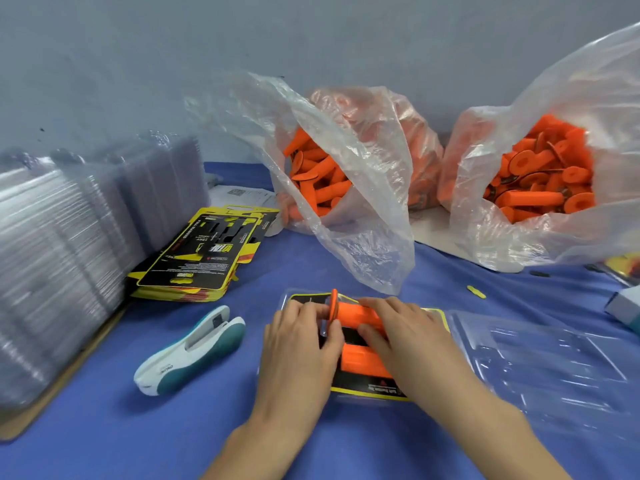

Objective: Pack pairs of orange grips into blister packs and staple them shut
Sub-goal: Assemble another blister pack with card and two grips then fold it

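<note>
Gripping the upper grip from both ends: left hand pinches the flanged end w/ thumb & fingers, right hand curls fingers over the shaft, thumb under. It's a bright orange tube w/ a round flange, lying crosswise on the blister pack by the front edge of the tabletop, mid-width. Lower grip, same orange, sits in the pack just nearer, partly under the hands. Pack card is black w/ yellow border; small print at its near edge too blurred to read. Clear lid lies open at right. Stapler, white & teal, left of pack; logo on nose unreadable. Beyond: black/yellow card stack, text blurred; clear shell stack along left edge. At the back edge, two plastic bags of orange grips, and paper w/ QR code.
</note>
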Demonstrator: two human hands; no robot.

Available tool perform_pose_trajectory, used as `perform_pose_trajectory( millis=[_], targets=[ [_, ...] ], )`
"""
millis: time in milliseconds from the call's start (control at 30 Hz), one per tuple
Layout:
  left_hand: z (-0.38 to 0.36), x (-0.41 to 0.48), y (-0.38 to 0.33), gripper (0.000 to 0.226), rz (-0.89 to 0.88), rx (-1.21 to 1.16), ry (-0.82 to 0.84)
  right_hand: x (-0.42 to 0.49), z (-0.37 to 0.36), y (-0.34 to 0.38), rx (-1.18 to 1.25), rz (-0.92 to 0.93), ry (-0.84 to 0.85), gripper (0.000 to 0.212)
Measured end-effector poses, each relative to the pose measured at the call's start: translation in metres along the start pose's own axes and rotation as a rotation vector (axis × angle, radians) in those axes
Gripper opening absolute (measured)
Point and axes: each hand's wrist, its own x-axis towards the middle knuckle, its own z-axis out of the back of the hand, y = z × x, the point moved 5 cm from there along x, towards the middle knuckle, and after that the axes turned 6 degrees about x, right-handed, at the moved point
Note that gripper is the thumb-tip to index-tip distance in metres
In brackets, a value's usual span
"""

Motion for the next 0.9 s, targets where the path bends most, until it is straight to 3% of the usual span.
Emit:
perform_pose_trajectory(
  millis=[167, 400, 733, 833, 900],
  targets=[
    [0.012, -0.01, -0.009, 0.011, -0.161, -0.172, -0.127, -0.005, 0.006, -0.005, 0.232, -0.009, -0.029, 0.027],
    [0.02, -0.016, -0.013, 0.011, -0.28, -0.094, -0.232, -0.009, 0.005, -0.012, 0.364, -0.024, -0.043, 0.026],
    [0.014, -0.013, -0.007, 0.019, -0.251, -0.044, -0.115, -0.01, 0.006, -0.009, 0.326, 0.002, -0.038, 0.021],
    [0.01, -0.012, -0.001, 0.011, -0.203, -0.039, -0.077, -0.021, 0.024, -0.013, 0.419, -0.034, -0.172, 0.024],
    [0.007, -0.011, 0.003, 0.01, -0.157, -0.022, -0.058, -0.038, 0.041, -0.03, 0.45, -0.12, -0.328, 0.011]
  ],
)
